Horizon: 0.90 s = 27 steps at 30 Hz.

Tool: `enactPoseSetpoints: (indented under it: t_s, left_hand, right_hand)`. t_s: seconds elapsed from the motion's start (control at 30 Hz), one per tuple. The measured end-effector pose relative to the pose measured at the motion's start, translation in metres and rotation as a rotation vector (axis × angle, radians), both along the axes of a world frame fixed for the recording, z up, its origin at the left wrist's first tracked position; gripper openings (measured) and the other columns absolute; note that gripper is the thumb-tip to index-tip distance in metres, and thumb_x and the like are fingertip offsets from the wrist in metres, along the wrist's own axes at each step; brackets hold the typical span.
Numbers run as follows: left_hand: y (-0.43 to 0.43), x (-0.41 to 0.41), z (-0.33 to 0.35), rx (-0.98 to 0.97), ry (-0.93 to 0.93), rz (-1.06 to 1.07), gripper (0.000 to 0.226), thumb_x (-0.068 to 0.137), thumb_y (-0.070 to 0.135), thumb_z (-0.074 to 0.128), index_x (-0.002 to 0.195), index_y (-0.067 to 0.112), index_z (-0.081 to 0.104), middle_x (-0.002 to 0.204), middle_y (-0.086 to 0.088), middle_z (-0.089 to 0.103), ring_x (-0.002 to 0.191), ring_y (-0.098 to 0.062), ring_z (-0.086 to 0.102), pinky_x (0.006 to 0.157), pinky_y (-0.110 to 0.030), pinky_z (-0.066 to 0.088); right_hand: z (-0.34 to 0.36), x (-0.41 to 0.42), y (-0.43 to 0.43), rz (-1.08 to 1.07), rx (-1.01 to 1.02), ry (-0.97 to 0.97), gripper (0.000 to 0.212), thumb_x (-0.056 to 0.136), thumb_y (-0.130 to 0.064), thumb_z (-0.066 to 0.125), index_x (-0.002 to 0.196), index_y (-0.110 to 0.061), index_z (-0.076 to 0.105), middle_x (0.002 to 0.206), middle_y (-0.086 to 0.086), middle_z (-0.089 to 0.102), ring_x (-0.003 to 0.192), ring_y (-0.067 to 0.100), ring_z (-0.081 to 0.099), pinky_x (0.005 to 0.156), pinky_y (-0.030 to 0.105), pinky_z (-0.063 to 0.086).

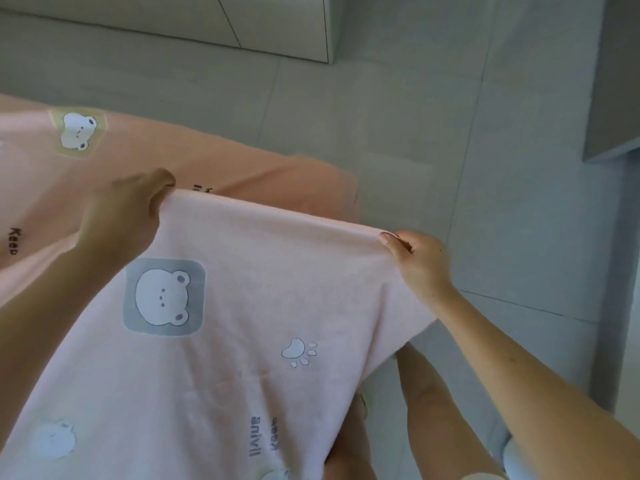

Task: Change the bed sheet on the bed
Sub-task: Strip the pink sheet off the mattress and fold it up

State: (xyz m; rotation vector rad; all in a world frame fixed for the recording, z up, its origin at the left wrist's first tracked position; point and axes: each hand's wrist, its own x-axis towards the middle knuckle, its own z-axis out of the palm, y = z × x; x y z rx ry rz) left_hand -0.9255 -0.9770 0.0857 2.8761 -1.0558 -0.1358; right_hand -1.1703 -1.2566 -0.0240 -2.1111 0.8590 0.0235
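A pink bed sheet (242, 289) printed with bears and paw marks is held up by its top edge between both hands. The edge is pinched by the left hand (121, 216), with fingers curled round the cloth, and by the right hand (415, 261), with thumb and fingers closed on it. Between them the edge is pulled nearly taut. The lettering on the held part is seen mirrored, so its underside is judged to face the camera. The rest of the same peach-pink cloth is spread over the bed (332, 181).

The held edge slants from upper left to lower right. The left hand is placed above the bed near its near corner, while the right hand is held out past that corner, above the tiled floor (450, 133). The bed therefore lies to the left of and beyond the held edge, and the left hand is the nearer to it. Whether the sheet is being laid or stripped cannot be told.
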Motion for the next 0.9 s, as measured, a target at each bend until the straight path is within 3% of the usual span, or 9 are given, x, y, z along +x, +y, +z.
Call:
enactPoseSetpoints:
  t_s: [0.13, 0.2, 0.3, 0.4, 0.53, 0.67, 0.77, 0.83, 0.9]
  left_hand:
    - [-0.114, 0.031, 0.002, -0.062, -0.050, -0.092, 0.030, 0.092, 0.017, 0.035, 0.104, 0.003, 0.059, 0.085, -0.026, 0.062, 0.073, -0.044, 0.057, 0.061, -0.039, 0.036]
    - [-0.161, 0.043, -0.008, -0.087, -0.018, -0.161, 0.032, 0.091, 0.021, 0.035, 0.103, 0.003, 0.059, 0.085, -0.025, 0.062, 0.078, -0.042, 0.056, 0.062, -0.039, 0.035]
    - [-0.184, 0.058, -0.048, -0.081, 0.065, -0.180, 0.022, 0.092, 0.018, 0.046, 0.097, 0.003, 0.062, 0.084, -0.022, 0.065, 0.080, -0.040, 0.056, 0.065, -0.043, 0.044]
    - [-0.171, 0.065, -0.085, 0.057, 0.085, -0.077, 0.021, 0.085, 0.009, 0.065, 0.106, 0.004, 0.065, 0.096, -0.019, 0.069, 0.089, -0.041, 0.059, 0.074, -0.048, 0.049]
    - [-0.142, 0.076, -0.110, 0.335, 0.141, 0.060, 0.045, 0.085, 0.018, 0.067, 0.128, 0.012, 0.056, 0.123, -0.016, 0.061, 0.112, -0.040, 0.054, 0.091, -0.046, 0.042]
    - [-0.101, 0.090, -0.122, 0.469, 0.206, 0.181, 0.050, 0.087, 0.023, 0.064, 0.134, 0.015, 0.051, 0.132, -0.012, 0.055, 0.117, -0.037, 0.050, 0.094, -0.043, 0.042]
    - [-0.078, 0.103, -0.121, 0.461, 0.177, 0.290, 0.042, 0.086, 0.017, 0.063, 0.126, 0.009, 0.055, 0.122, -0.017, 0.058, 0.112, -0.038, 0.051, 0.086, -0.045, 0.043]
    - [-0.062, 0.110, -0.119, 0.426, 0.097, 0.381, 0.027, 0.083, 0.009, 0.063, 0.108, -0.002, 0.057, 0.102, -0.025, 0.059, 0.097, -0.041, 0.052, 0.074, -0.048, 0.045]
    - [-0.040, 0.118, -0.116, 0.398, 0.062, 0.474, 0.021, 0.082, 0.007, 0.063, 0.095, -0.006, 0.055, 0.091, -0.028, 0.055, 0.088, -0.043, 0.051, 0.067, -0.050, 0.042]
  right_hand:
    - [0.000, 0.026, -0.093, -0.118, -0.141, 0.062, 0.045, 0.086, -0.046, 0.039, 0.054, -0.014, 0.033, 0.050, 0.002, 0.037, 0.059, 0.028, 0.042, 0.055, 0.038, 0.018]
    - [-0.010, 0.038, -0.136, -0.084, -0.224, 0.209, 0.045, 0.091, -0.046, 0.039, 0.063, -0.012, 0.048, 0.068, 0.015, 0.057, 0.075, 0.035, 0.057, 0.062, 0.035, 0.030]
    - [-0.037, 0.059, -0.166, 0.102, -0.341, 0.501, 0.028, 0.097, -0.032, 0.044, 0.102, -0.017, 0.066, 0.112, 0.011, 0.066, 0.106, 0.031, 0.059, 0.088, 0.035, 0.036]
    - [-0.055, 0.087, -0.154, 0.308, -0.316, 0.582, 0.040, 0.096, -0.032, 0.045, 0.136, -0.028, 0.048, 0.136, 0.003, 0.052, 0.124, 0.024, 0.049, 0.102, 0.035, 0.029]
    - [-0.059, 0.129, -0.109, 0.397, -0.222, 0.397, 0.041, 0.096, -0.027, 0.046, 0.137, -0.023, 0.046, 0.133, 0.003, 0.055, 0.120, 0.025, 0.052, 0.099, 0.034, 0.034]
    - [-0.056, 0.171, -0.068, 0.465, -0.132, 0.238, 0.038, 0.097, -0.024, 0.044, 0.136, -0.023, 0.047, 0.123, 0.003, 0.060, 0.114, 0.027, 0.055, 0.092, 0.035, 0.039]
    - [-0.059, 0.197, -0.054, 0.499, -0.128, 0.214, 0.040, 0.098, -0.025, 0.043, 0.137, -0.022, 0.045, 0.126, 0.003, 0.059, 0.116, 0.025, 0.054, 0.096, 0.036, 0.036]
    - [-0.064, 0.214, -0.051, 0.507, -0.135, 0.235, 0.042, 0.098, -0.025, 0.044, 0.139, -0.017, 0.043, 0.132, 0.005, 0.055, 0.121, 0.026, 0.051, 0.103, 0.039, 0.034]
    - [-0.070, 0.229, -0.050, 0.522, -0.130, 0.246, 0.038, 0.097, -0.025, 0.046, 0.134, -0.016, 0.050, 0.128, 0.005, 0.058, 0.118, 0.028, 0.052, 0.099, 0.038, 0.036]
